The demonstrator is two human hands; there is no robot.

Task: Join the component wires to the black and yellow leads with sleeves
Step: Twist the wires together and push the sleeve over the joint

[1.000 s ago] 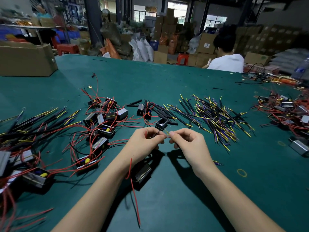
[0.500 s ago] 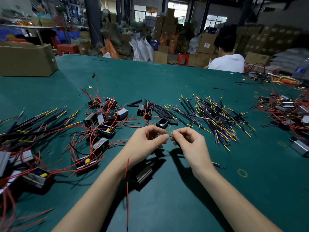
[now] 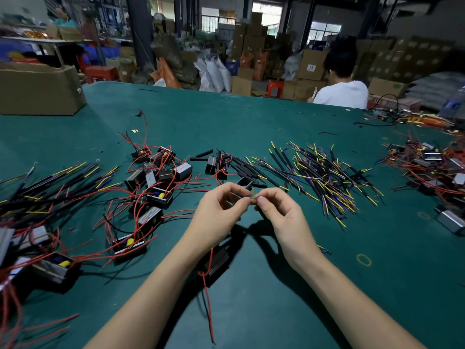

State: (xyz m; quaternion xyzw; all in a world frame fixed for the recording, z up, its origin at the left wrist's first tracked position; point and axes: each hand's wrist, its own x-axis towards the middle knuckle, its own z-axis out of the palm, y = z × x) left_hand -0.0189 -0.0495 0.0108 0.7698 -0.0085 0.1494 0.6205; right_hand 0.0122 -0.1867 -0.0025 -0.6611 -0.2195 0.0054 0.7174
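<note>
My left hand and my right hand meet fingertip to fingertip above the green table. Between them they pinch a thin wire joint with a short yellow lead end sticking up. A black box-shaped component hangs under my left wrist, and its red wire trails down toward the near edge. A heap of black and yellow leads lies beyond my right hand. Short black sleeves lie near the middle of the table.
More components with red wires are scattered to the left, and joined black-sleeved leads lie at far left. Another pile of components is at the right. A cardboard box stands at back left. A person in white sits beyond the table.
Both hands stay pinched together and have lifted slightly. The hanging red wire has swung a little under my left wrist.
</note>
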